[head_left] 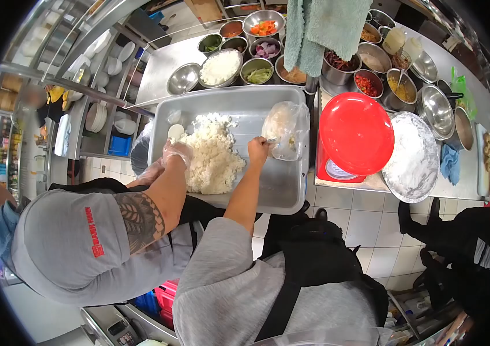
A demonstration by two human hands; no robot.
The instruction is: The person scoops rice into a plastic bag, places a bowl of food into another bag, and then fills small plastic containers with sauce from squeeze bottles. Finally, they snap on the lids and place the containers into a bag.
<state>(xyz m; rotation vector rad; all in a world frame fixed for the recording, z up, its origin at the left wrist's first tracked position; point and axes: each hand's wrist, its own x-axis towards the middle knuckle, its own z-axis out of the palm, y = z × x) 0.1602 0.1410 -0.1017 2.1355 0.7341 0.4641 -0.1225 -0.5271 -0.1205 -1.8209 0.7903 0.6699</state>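
My left hand [259,150] is closed around what looks like a small metal utensil [271,140], over the right part of a large grey tub [227,95]. The utensil's far end meets a clear plastic bag [287,124] with pale contents and a little yellow-brown matter. To the left of my hand, a mound of white rice [210,158] lies in the tub. My right hand does not show. A co-worker's gloved hand [177,153] is at the rice's left edge, beside a small white round object [175,132].
Metal bowls of chopped food [257,70] line the counter behind the tub. Green towels [328,34] hang above. To the right are a red round lid [356,134] and a bowl of white powder [411,153]. Co-workers stand left and right.
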